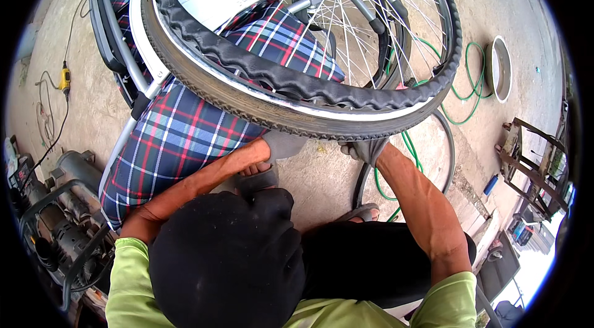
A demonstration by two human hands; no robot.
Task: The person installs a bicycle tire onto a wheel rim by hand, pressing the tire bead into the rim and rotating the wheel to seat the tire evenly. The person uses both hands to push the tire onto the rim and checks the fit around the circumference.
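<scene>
A wheelchair wheel (297, 124) with a black tire, silver spokes and a wavy black hand rim (371, 97) lies tilted across the upper middle, over a wheelchair frame and blue-red plaid cushioning (179, 124). My left hand (279, 145), in a grey glove, reaches under the tire's lower edge; its fingers are hidden behind the wheel. My right hand (365, 150), gloved too, has its fingers curled at the underside of the tire, right of my left hand. My sandalled feet (362, 210) show below.
Machinery (65, 217) stands at the lower left. A yellow corded device (65, 79) lies on the concrete floor at left. Green hose (470, 99), a white basin (500, 68), a dark metal stand (532, 161) and a blue cylinder (491, 184) lie to the right.
</scene>
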